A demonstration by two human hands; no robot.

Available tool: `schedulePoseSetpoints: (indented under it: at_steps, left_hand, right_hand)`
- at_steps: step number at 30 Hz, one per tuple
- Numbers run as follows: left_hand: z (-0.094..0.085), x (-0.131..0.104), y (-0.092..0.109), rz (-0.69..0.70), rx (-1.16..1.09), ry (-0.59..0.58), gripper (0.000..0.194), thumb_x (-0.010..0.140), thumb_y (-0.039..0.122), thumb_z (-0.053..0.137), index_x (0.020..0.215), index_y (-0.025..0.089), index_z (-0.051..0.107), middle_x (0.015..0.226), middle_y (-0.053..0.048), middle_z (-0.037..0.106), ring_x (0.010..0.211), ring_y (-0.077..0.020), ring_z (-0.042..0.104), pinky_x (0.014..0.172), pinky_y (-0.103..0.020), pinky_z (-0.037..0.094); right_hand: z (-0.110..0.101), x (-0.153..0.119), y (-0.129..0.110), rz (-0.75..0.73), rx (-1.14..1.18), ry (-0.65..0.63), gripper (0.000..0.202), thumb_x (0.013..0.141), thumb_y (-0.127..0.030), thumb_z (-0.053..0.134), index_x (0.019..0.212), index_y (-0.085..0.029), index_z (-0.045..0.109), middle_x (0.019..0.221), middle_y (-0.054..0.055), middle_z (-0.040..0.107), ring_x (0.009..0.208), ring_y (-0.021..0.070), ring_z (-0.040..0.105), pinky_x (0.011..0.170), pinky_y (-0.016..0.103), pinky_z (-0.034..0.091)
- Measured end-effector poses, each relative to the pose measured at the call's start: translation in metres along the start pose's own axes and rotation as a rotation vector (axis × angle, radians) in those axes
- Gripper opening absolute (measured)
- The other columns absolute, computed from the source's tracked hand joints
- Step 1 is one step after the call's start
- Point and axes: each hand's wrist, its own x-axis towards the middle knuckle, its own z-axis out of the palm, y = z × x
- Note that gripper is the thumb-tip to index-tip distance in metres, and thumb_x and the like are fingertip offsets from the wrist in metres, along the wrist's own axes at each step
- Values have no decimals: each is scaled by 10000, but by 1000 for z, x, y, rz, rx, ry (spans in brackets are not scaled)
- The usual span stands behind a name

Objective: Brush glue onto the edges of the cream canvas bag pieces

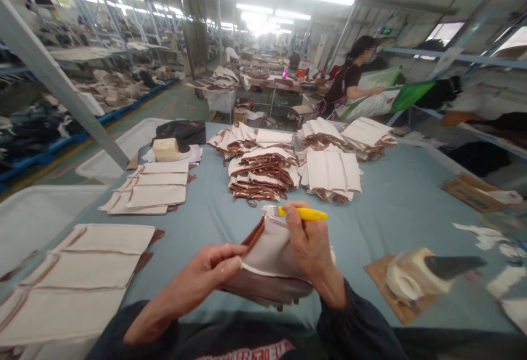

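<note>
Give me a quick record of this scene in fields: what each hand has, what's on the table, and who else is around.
left hand: pinches the near edge of a cream fabric piece with brown trim
right hand: holds a yellow tool at the piece's top edge
table: blue-grey top
stacks: piles of like pieces mid-table
flat pieces: laid in rows at the left
glue pot: on a brown board at the right, blurred
co-worker: stands beyond the table, at the right

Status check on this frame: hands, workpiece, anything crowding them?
Left hand grips cream fabric piece. Right hand holds yellow tool at its top edge. Stacks of pieces lie beyond, apart.
</note>
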Motion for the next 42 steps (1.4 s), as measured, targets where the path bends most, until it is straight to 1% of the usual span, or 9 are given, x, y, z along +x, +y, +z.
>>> schedulePoseSetpoints:
  at_steps: [3, 9, 13, 19, 23, 27, 31, 36, 42]
  left_hand:
    - [3, -3, -9, 61, 184, -27, 308, 955, 460, 665, 1010, 175, 769, 989, -50, 764, 931, -223, 651, 829, -287, 487]
    - [29, -5, -10, 204, 415, -13, 327, 1033, 332, 464, 867, 182, 702, 791, -15, 690, 722, -169, 580, 694, -259, 439]
    - [28, -11, -17, 199, 430, 48, 328, 1053, 328, 471, 877, 200, 717, 849, -31, 739, 796, -194, 654, 735, -262, 480]
    - [26, -18, -34, 198, 514, 184, 237, 1052, 311, 537, 941, 226, 729, 936, -42, 762, 885, -206, 684, 815, -260, 498]
    - [31, -15, -28, 305, 518, 169, 293, 1070, 256, 498, 807, 221, 621, 771, -11, 679, 706, -158, 615, 686, -240, 449]
    - [31, -11, -25, 353, 537, 182, 235, 1056, 198, 501, 869, 226, 641, 751, 7, 680, 640, -136, 598, 643, -224, 431]
    - [29, -8, -26, 353, 563, 197, 226, 1053, 198, 516, 894, 222, 676, 776, -6, 718, 667, -147, 650, 651, -219, 449]
    - [29, -7, -25, 348, 516, 184, 246, 1061, 215, 519, 996, 231, 756, 788, -10, 730, 680, -161, 671, 660, -220, 474]
    - [29, -9, -23, 322, 461, 209, 248, 1049, 224, 551, 1061, 240, 799, 834, -17, 755, 759, -172, 715, 722, -218, 495]
  right_hand:
    - [-2, 7, 7, 33, -29, -12, 363, 1110, -416, 451, 969, -196, 703, 785, 28, 743, 656, 180, 688, 636, 282, 502]
    - [15, 0, 19, 28, -57, 33, 380, 1095, -460, 452, 990, -200, 708, 784, 40, 739, 657, 187, 673, 654, 295, 504]
    - [-10, -19, 1, 0, 22, 106, 257, 1092, -359, 488, 1021, -221, 692, 780, 18, 739, 583, 154, 649, 578, 272, 499]
    - [-50, -40, -50, -254, 135, -131, 199, 1075, -238, 508, 926, -266, 637, 641, -37, 692, 509, 138, 635, 541, 268, 516]
    - [-43, -50, -66, -381, 99, -219, 286, 1123, -294, 445, 885, -247, 596, 577, -48, 636, 460, 124, 561, 498, 290, 437]
    - [-37, -52, -63, -350, 169, -190, 312, 1138, -323, 414, 879, -255, 575, 581, -51, 632, 463, 123, 557, 518, 294, 445]
    - [-37, -45, -53, -293, 210, -79, 279, 1140, -327, 408, 940, -277, 596, 594, -55, 651, 462, 130, 577, 511, 285, 475]
    - [-31, -43, -53, -354, 210, -121, 307, 1131, -319, 414, 892, -262, 597, 590, -57, 647, 450, 120, 578, 499, 281, 483]
    - [-29, -46, -56, -277, 198, -92, 292, 1129, -326, 432, 898, -265, 600, 606, -54, 647, 493, 117, 605, 543, 260, 509]
